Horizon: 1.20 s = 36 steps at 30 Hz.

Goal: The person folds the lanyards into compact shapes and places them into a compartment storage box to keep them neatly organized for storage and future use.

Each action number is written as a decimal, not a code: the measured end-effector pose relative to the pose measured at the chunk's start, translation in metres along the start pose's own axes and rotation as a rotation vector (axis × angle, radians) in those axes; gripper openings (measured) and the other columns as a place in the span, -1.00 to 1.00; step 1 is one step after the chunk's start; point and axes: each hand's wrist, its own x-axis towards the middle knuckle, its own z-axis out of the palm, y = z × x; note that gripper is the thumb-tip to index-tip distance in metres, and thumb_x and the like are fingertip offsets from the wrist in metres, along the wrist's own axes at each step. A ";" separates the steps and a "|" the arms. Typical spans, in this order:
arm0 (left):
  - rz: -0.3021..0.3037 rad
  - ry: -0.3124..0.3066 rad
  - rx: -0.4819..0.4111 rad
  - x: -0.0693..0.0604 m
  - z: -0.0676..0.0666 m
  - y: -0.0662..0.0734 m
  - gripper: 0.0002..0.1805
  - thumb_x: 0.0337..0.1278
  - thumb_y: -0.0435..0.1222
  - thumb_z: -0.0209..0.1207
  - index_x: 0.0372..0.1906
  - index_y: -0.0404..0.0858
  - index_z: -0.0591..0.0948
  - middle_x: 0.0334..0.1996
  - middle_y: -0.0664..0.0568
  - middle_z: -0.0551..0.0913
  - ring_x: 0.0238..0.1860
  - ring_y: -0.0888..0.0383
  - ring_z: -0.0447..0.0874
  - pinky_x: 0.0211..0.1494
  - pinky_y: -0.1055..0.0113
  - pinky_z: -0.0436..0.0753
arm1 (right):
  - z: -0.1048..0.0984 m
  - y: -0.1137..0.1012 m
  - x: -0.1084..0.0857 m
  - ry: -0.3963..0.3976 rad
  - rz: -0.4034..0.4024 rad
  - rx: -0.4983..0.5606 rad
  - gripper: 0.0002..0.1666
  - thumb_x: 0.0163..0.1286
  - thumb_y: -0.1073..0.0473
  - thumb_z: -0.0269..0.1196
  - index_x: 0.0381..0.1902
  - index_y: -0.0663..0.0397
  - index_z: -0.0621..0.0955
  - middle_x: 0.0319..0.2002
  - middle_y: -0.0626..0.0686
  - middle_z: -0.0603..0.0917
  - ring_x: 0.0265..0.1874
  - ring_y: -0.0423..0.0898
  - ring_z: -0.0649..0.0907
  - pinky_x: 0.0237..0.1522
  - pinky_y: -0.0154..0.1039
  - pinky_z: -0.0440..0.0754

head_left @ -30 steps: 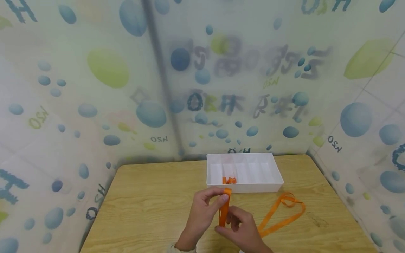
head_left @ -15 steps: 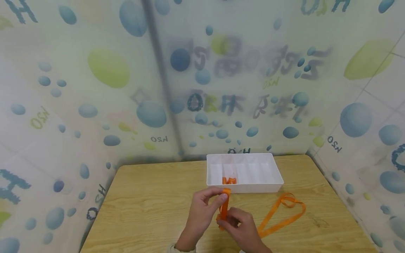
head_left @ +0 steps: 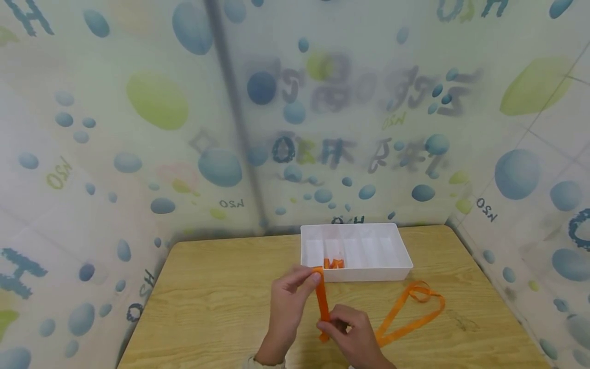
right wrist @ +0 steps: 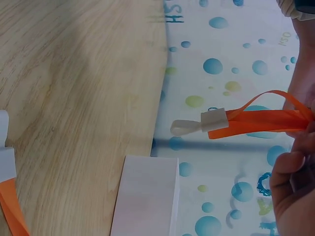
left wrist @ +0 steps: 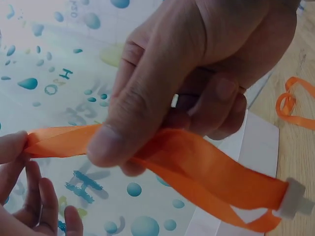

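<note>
An orange ribbon lanyard point(head_left: 321, 297) is stretched between the two hands above the wooden table. My left hand point(head_left: 287, 305) pinches its upper end between thumb and fingers. Lower down, my right hand point(head_left: 354, 330) pinches the band, and a short end pokes out below it. In the left wrist view the right hand's thumb point(left wrist: 109, 143) presses on the folded ribbon, with a white plastic clip point(left wrist: 291, 199) at the loop's far end. The right wrist view shows that clip point(right wrist: 214, 120) pointing left. In the head view I cannot make the clip out.
A white compartment box point(head_left: 364, 275) stands at the table's back, with several small orange pieces point(head_left: 334, 264) in one compartment. Right of the hands, another orange lanyard point(head_left: 409, 328) lies looped on the table. Patterned walls enclose the table.
My left hand has shifted left and slightly up, drawing the band straighter and longer between the hands. My right hand moved in to pinch the lower part and now stays nearly still.
</note>
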 end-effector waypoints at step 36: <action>0.147 -0.217 0.255 -0.004 -0.004 -0.024 -0.73 0.41 -0.35 0.13 0.08 -0.33 0.69 0.03 0.04 0.65 0.06 0.05 0.63 0.11 0.28 0.61 | -0.031 -0.050 0.034 0.042 -0.251 0.031 -0.64 0.08 0.60 0.38 -0.41 0.03 0.61 -0.60 -0.07 0.43 -0.64 -0.27 0.37 -0.67 -0.40 0.34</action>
